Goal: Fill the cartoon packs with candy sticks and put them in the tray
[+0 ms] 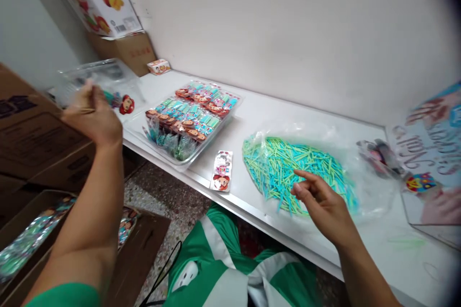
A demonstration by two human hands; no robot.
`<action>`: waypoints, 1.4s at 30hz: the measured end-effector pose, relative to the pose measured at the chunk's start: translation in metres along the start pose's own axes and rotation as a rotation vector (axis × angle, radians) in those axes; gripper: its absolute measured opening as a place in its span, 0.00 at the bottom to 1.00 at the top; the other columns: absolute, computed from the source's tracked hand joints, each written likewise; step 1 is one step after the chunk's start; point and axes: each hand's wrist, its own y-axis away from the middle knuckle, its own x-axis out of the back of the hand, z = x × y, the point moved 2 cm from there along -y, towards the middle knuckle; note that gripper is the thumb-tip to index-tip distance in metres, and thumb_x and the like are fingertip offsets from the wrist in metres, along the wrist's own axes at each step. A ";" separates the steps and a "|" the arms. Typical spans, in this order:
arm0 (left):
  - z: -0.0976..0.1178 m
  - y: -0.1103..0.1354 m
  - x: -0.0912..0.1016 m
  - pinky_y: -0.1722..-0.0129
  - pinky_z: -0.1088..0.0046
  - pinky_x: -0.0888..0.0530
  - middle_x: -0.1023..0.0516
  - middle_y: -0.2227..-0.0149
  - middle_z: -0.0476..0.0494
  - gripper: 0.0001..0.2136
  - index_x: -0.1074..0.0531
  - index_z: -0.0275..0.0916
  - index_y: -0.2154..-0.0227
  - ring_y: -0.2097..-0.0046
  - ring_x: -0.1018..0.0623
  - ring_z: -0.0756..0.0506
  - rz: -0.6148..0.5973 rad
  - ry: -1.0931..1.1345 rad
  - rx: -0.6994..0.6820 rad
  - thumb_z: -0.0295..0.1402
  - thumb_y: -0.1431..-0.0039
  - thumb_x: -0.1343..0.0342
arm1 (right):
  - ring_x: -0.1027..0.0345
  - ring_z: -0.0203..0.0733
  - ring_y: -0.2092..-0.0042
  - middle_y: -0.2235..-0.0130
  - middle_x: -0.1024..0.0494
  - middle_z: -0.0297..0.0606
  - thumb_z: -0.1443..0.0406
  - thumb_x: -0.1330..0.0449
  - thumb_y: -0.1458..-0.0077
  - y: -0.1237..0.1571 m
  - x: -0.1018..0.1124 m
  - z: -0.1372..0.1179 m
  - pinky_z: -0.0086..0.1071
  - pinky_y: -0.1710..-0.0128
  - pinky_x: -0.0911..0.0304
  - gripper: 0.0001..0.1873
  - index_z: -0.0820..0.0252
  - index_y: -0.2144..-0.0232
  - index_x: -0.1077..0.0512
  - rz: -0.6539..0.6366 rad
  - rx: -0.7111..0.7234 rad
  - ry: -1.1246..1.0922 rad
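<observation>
My left hand [95, 112] is at the far left, over a clear plastic container [115, 69]. Its fingers are curled and blurred; what they grip, if anything, I cannot make out. Just beside it is a packet [126, 104] with a red-haired character's head. My right hand [324, 206] hovers above a clear bag [374, 192] of thin green and blue sticks [298, 168], thumb and index finger slightly apart, holding nothing visible. Between the hands stands a clear tray [180, 165] with rows of character packets [194, 112]. A small printed card [222, 171] lies on the table near its front edge.
Cardboard boxes [39, 124] stand at the left, and open ones on the floor hold more packets [32, 235]. A fruit-printed carton [108, 0] and a small box [158, 66] are at the back. Dark and coloured pieces [382, 156] lie beside a printed box [428, 153] at the right.
</observation>
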 end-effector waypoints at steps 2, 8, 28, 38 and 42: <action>-0.033 0.000 -0.018 0.51 0.70 0.34 0.23 0.56 0.42 0.15 0.29 0.24 0.57 0.55 0.26 0.48 -0.103 -0.173 0.036 0.29 0.37 0.55 | 0.29 0.39 0.64 0.68 0.27 0.35 0.56 0.45 0.44 0.001 -0.004 -0.001 0.32 0.64 0.33 0.20 0.53 0.49 0.35 -0.021 0.008 0.042; -0.076 0.038 -0.041 0.56 0.66 0.33 0.23 0.56 0.37 0.21 0.31 0.29 0.52 0.55 0.26 0.40 -0.520 -0.484 0.198 0.41 0.41 0.52 | 0.28 0.41 0.66 0.68 0.25 0.37 0.55 0.46 0.44 0.001 -0.003 -0.001 0.29 0.72 0.33 0.19 0.53 0.51 0.34 -0.033 0.011 0.137; -0.061 0.086 -0.017 0.53 0.57 0.38 0.28 0.56 0.23 0.28 0.30 0.26 0.57 0.51 0.33 0.32 -0.517 -0.534 -0.065 0.50 0.42 0.57 | 0.27 0.39 0.63 0.64 0.23 0.36 0.56 0.48 0.41 0.008 0.002 0.007 0.27 0.72 0.34 0.16 0.51 0.52 0.33 -0.106 0.040 0.256; 0.042 0.242 -0.030 0.61 0.69 0.32 0.26 0.57 0.37 0.17 0.31 0.38 0.56 0.56 0.27 0.42 -1.082 -0.026 -0.252 0.43 0.42 0.51 | 0.29 0.37 0.64 0.61 0.24 0.36 0.58 0.49 0.40 0.005 -0.008 -0.005 0.29 0.67 0.34 0.15 0.54 0.53 0.31 -0.116 0.117 0.281; 0.023 0.250 -0.074 0.63 0.68 0.32 0.25 0.59 0.34 0.27 0.31 0.34 0.58 0.56 0.26 0.37 -1.175 -0.207 0.207 0.50 0.55 0.42 | 0.29 0.37 0.63 0.59 0.24 0.35 0.59 0.50 0.40 0.009 -0.004 -0.004 0.29 0.64 0.35 0.14 0.54 0.53 0.31 -0.105 0.125 0.283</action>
